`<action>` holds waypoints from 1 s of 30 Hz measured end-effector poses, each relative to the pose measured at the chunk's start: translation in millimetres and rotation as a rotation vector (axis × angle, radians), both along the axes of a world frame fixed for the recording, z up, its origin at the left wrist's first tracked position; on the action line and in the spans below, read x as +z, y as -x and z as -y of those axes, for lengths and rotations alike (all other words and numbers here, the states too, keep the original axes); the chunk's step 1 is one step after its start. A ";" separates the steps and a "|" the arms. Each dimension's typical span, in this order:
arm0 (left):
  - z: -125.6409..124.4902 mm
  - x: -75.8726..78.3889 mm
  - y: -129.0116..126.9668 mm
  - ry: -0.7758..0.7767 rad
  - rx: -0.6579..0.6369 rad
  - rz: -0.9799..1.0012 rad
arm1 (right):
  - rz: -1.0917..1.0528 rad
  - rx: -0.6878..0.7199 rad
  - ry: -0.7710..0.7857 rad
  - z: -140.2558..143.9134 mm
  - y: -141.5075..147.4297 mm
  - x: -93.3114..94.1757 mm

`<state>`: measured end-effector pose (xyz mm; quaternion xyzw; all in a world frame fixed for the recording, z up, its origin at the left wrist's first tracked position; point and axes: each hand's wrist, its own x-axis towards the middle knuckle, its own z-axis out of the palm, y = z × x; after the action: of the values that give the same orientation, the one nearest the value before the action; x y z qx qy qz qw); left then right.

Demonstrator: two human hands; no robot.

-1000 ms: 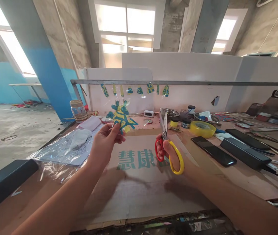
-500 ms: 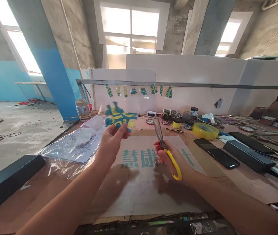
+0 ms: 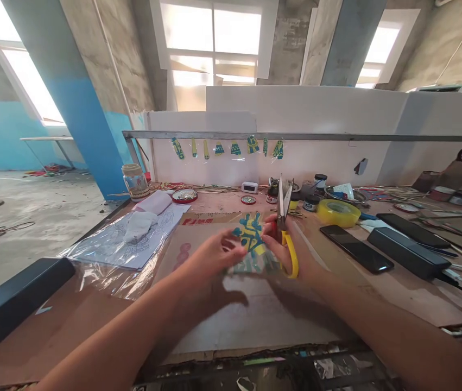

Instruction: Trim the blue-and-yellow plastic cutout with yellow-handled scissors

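A yellow and blue-green cutout (image 3: 251, 231) with branching edges is upright between my hands, above the cardboard. My right hand (image 3: 290, 252) holds yellow-handled scissors (image 3: 288, 244), blades up and slightly parted. The fingertips of that hand are also at the cutout's right edge and seem to pinch it. Just left of the cutout is my left hand (image 3: 220, 251), thumb and fingers apart; whether a fingertip touches its edge I cannot tell. Under the hands lies a cardboard sheet (image 3: 210, 326) with faint green printing, partly hidden by the cutout.
Drawn sheets under clear plastic (image 3: 112, 239) lie left, beside a black box-like object (image 3: 19, 301). Small patterned pieces (image 3: 235, 148) hang from a metal rail (image 3: 312, 137). Jars (image 3: 311, 203), a yellow tape roll (image 3: 339, 212) and a phone (image 3: 356, 248) are on the right.
The cutout has moved right and down, from my left hand's pinch to my right fingertips. My left hand's fingers have spread. The scissors have turned more upright.
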<state>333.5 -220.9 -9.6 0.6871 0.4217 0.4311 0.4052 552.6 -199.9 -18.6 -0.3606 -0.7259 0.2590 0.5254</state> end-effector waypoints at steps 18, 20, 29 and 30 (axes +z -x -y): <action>10.8 46.0 21.0 0.060 0.215 0.078 | 1.089 -0.266 -0.600 19.4 -21.6 42.1; 4.7 46.0 28.6 -0.073 0.341 0.101 | 1.032 -0.243 -0.542 14.7 -24.1 38.2; -29.7 2.7 43.3 -0.747 0.143 -0.865 | 0.340 -0.276 -0.230 -35.4 -38.9 -2.4; -30.0 -3.4 38.9 -0.743 0.066 -0.939 | 0.302 -0.270 -0.214 -36.6 -38.7 -4.0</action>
<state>294.5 -190.9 -13.0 0.8864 0.3976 0.2125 -0.1053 591.3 -163.3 -22.6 -0.4314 -0.7647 0.0508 0.4760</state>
